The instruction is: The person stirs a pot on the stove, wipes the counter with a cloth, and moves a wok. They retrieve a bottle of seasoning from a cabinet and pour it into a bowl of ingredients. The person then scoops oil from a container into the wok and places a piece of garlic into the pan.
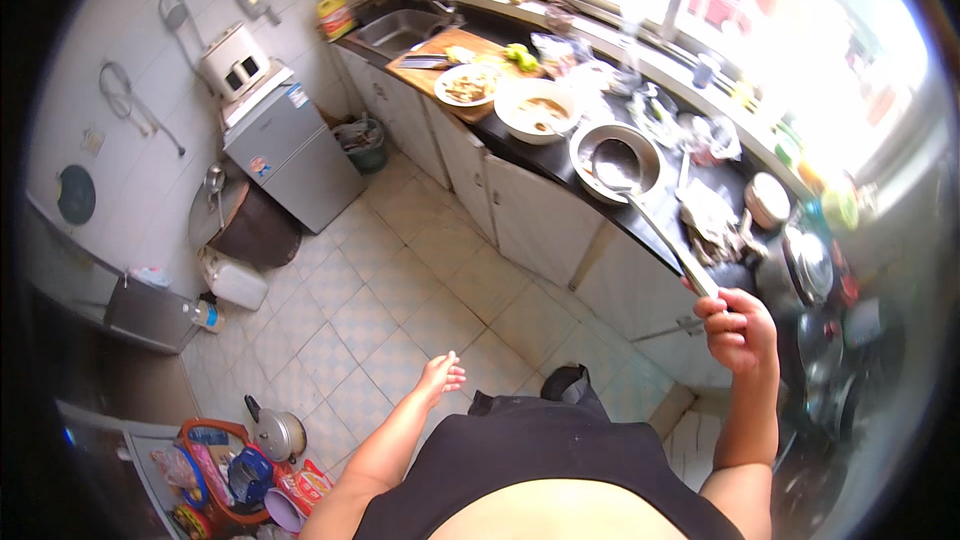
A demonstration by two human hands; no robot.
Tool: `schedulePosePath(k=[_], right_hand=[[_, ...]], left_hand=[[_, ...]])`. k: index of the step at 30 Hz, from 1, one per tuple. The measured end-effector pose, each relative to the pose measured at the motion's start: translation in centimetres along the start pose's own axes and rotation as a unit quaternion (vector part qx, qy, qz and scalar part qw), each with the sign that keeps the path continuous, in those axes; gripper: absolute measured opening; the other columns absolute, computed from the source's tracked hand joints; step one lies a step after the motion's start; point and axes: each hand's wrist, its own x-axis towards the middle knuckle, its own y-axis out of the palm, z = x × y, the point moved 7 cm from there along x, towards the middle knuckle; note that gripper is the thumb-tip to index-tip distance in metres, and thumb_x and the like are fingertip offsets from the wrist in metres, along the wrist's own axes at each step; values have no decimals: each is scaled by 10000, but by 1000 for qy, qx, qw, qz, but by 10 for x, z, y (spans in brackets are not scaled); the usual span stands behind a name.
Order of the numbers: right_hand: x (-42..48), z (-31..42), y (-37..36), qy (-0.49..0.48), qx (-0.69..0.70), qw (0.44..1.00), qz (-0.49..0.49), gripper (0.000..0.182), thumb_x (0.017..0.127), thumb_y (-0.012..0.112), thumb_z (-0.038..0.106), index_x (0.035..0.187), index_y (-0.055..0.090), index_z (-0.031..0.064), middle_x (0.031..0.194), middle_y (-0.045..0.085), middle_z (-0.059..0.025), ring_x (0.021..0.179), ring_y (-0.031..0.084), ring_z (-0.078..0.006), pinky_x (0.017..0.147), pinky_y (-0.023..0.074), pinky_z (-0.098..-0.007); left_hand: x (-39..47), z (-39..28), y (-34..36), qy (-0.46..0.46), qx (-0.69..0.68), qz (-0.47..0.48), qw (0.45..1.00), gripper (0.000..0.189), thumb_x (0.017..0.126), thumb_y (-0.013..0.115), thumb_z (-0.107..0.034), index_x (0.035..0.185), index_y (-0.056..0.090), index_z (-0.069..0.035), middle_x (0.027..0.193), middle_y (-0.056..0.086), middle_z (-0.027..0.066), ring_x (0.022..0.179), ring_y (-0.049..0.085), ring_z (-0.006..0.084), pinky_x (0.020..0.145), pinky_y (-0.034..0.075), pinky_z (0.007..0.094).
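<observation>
My right hand (739,326) is closed around the long handle of a metal ladle (664,234), whose bowl rests in or just over a stainless steel basin (654,154) on the black countertop; contact cannot be made out. Left of the basin stand a white bowl (514,124) with brownish liquid and a spoon, and a white plate (444,90) of cut food. The plate sits at a wooden cutting board (420,79) bearing a knife and green vegetables. Away from the counter, over the tiled floor, my left hand (441,379) hangs empty with fingers apart.
A sink (394,31) is at the counter's far end. Plastic bags, a crumpled cloth (709,221) and a lidded pot (806,266) crowd its right part. Across the floor stand a small grey refrigerator (300,146), a bin (367,154), a pressure cooker (279,435) and an orange basket (199,427).
</observation>
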Motion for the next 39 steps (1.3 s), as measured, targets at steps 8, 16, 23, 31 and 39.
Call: schedulePosePath(k=[8,16,23,31,39], right_hand=[[319,13,121,173,-54,983,-1,339,874,367,123,1165,345,-49,728,406,-5,478,387,-15,343,253,-147],[624,34,269,134,-269,954,11,144,865,398,113,727,378,77,626,380,32,448,374,-12,342,246,-161],[828,70,358,-225,-647,726,-59,111,801,436,75,911,441,59,653,433,-32,465,393,-91,374,321,-230],[938,84,389,-484,-787,351,-149,421,807,483,108,1215,395,48,933,543,-231,896,546,-357,779,426,-367],[991,61,336,-349,-649,655,-164,286,808,534,144,1061,467,27,811,537,-114,679,508,-203,599,419,-329]], left_hand=[[89,21,-122,-54,-244,-107,962,488,869,442,-445,1090,452,-10,868,574,127,753,590,225,632,483,342],[174,-53,-250,-29,-334,-259,906,365,848,520,-373,976,468,-35,786,558,119,646,577,225,584,487,373],[289,-81,-365,30,-363,-291,885,249,839,555,-271,933,479,-53,689,548,99,576,560,213,500,473,347],[388,-317,-521,-62,-127,-233,962,261,846,541,-258,988,478,-48,709,562,82,578,558,194,509,471,326],[484,-484,-678,-23,-162,-240,957,233,827,535,-323,947,471,-133,719,535,50,604,536,184,547,448,337]])
